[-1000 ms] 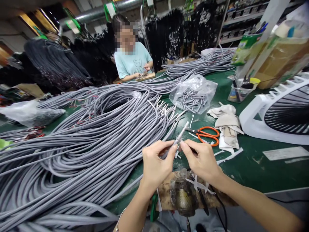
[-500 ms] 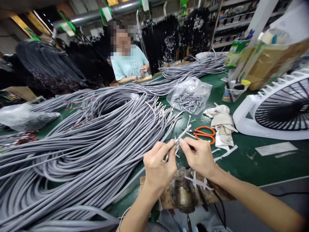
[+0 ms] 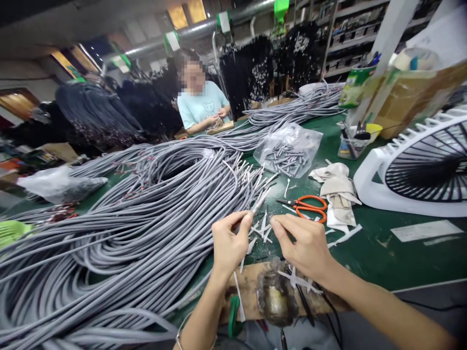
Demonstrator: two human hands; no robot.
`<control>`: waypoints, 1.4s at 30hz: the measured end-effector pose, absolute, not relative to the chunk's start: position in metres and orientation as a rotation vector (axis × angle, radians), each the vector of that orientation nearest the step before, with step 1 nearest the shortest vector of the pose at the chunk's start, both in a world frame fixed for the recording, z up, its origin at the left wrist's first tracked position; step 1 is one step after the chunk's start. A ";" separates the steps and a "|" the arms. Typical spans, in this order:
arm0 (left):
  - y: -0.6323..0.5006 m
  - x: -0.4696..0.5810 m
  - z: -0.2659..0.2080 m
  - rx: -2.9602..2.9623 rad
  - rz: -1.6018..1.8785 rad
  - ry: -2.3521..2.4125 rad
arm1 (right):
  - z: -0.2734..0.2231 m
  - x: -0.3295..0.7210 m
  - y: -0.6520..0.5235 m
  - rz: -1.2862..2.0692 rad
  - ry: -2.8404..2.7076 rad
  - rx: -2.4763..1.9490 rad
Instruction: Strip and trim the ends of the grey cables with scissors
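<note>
My left hand (image 3: 230, 243) is closed in a pinch on a cable end (image 3: 260, 200), whose pale stripped tip points up and away from me. To its right, my right hand (image 3: 304, 240) is also closed, thumb and forefinger together at a tiny wiry bit too small to name. A gap separates the two hands. Between and below them, white strips (image 3: 263, 229) lie scattered on the green table. Orange-handled scissors (image 3: 310, 206) rest just beyond my right hand. A large bundle of grey cables (image 3: 146, 233) spreads out on the left.
Below my hands is a wooden board (image 3: 251, 287) bearing a grimy glass-like jar (image 3: 277, 299). A plastic bag of short grey pieces (image 3: 288, 153) sits farther back. Crumpled cloth (image 3: 337, 187) and a white fan (image 3: 375, 184) stand right. A co-worker (image 3: 202, 107) sits across the table.
My hands have drawn apart. The pale cable end now goes with my left hand, tilted toward the bundle, and my right hand is off it. The view has shifted slightly left.
</note>
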State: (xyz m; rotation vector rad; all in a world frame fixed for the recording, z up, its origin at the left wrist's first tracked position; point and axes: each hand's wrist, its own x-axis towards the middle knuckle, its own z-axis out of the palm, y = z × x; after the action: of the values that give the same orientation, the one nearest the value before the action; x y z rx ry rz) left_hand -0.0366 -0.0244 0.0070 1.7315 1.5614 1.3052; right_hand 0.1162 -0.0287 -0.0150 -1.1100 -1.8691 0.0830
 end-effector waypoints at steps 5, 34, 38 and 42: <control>-0.032 -0.037 0.007 1.854 1.300 1.493 | -0.015 0.116 -0.027 0.040 -1.863 -1.211; -0.026 -0.036 0.008 1.294 1.260 1.211 | -0.008 0.112 -0.027 0.274 -1.766 -1.152; -0.029 -0.036 0.011 1.297 1.187 1.145 | -0.012 0.111 -0.025 0.302 -1.849 -1.157; -0.030 -0.036 0.010 1.312 1.145 1.094 | -0.012 0.110 -0.027 0.296 -1.843 -1.126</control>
State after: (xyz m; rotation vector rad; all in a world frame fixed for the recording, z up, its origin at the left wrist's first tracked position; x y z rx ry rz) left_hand -0.0356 -0.0302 0.0104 1.3119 1.0936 1.1446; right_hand 0.1102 -0.0272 -0.0116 -1.1258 -1.8428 0.2963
